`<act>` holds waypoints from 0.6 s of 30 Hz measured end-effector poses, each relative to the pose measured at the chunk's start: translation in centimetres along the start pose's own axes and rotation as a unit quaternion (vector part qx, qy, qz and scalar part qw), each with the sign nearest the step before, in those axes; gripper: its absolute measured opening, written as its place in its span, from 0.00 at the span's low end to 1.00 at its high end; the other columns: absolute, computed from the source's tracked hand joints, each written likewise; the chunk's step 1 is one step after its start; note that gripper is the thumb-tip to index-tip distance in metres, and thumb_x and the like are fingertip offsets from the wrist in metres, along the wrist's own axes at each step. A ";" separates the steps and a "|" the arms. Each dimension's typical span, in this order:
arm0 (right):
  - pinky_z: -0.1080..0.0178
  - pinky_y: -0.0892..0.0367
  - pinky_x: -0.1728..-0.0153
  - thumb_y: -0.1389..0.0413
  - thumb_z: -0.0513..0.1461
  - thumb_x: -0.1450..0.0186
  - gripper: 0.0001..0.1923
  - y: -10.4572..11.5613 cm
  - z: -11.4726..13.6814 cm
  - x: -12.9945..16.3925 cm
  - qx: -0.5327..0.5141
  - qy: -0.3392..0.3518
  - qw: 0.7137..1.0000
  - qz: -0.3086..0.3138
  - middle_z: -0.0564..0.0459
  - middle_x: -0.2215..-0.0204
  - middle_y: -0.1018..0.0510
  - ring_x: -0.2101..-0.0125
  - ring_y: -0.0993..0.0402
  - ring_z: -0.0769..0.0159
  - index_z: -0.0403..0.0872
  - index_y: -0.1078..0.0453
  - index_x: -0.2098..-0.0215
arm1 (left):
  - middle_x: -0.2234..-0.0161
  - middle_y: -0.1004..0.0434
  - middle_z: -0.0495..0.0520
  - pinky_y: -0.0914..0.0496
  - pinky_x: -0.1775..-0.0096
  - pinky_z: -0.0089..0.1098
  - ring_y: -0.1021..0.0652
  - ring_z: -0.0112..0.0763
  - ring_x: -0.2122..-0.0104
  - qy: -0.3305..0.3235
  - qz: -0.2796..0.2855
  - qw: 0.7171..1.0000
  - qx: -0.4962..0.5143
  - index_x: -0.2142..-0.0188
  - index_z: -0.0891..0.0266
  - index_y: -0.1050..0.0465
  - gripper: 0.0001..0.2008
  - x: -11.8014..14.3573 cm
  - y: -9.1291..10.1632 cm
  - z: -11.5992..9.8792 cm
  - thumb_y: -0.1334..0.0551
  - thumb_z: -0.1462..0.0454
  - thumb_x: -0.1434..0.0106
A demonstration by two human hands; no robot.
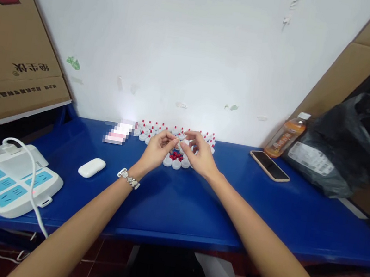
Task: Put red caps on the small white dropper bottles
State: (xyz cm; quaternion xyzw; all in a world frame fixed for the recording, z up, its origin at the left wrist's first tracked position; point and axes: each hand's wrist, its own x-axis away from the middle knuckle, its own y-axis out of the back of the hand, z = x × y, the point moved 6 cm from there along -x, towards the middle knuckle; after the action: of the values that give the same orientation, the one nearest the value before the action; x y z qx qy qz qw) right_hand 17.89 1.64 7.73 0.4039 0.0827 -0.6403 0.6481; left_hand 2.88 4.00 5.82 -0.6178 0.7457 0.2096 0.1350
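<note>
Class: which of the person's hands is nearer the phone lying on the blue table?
Right. The right hand is among the white caps, left of the phone; the left hand lies farther left.

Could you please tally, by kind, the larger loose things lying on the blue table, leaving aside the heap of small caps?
Power strip: 1
White earbud case: 1
Phone: 1
Orange drink bottle: 1
Black plastic bag: 1
Total: 5
The small white and red caps under the left hand and right hand are too many and too small to count.
</note>
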 end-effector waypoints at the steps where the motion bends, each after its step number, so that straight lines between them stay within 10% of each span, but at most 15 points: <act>1: 0.64 0.34 0.67 0.47 0.49 0.31 0.15 -0.2 -0.2 0.1 -0.013 -0.015 1.000 0.015 0.52 0.63 0.24 0.69 0.30 0.67 0.48 0.32 0.53 | 0.70 0.25 0.51 0.30 0.65 0.31 0.24 0.29 0.69 0.001 0.005 1.000 0.002 0.64 0.61 0.33 0.14 0.1 -0.1 0.0 0.37 0.52 0.37; 11: 0.63 0.35 0.64 0.58 0.50 0.25 0.13 -1.1 0.4 0.7 -0.047 -0.025 0.997 0.048 0.56 0.69 0.31 0.69 0.32 0.67 0.51 0.41 0.58 | 0.62 0.27 0.54 0.32 0.58 0.34 0.26 0.32 0.63 -0.118 0.105 0.959 -0.234 0.60 0.59 0.36 0.14 1.3 -2.1 -2.5 0.55 0.55 0.25; 18: 0.62 0.36 0.65 0.59 0.47 0.25 0.11 -1.2 1.8 0.5 0.011 0.024 0.998 0.057 0.55 0.69 0.29 0.71 0.31 0.66 0.51 0.42 0.55 | 0.71 0.29 0.51 0.33 0.65 0.32 0.29 0.30 0.71 -0.094 0.023 0.975 -0.199 0.67 0.59 0.36 0.21 0.6 -2.2 -2.3 0.55 0.50 0.26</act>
State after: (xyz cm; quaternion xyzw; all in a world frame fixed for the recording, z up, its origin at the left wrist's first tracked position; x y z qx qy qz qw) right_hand 16.19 0.31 8.14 0.4302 0.0683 -0.5933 0.6770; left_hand 5.06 2.01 7.21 -0.5924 0.6871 0.4140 0.0745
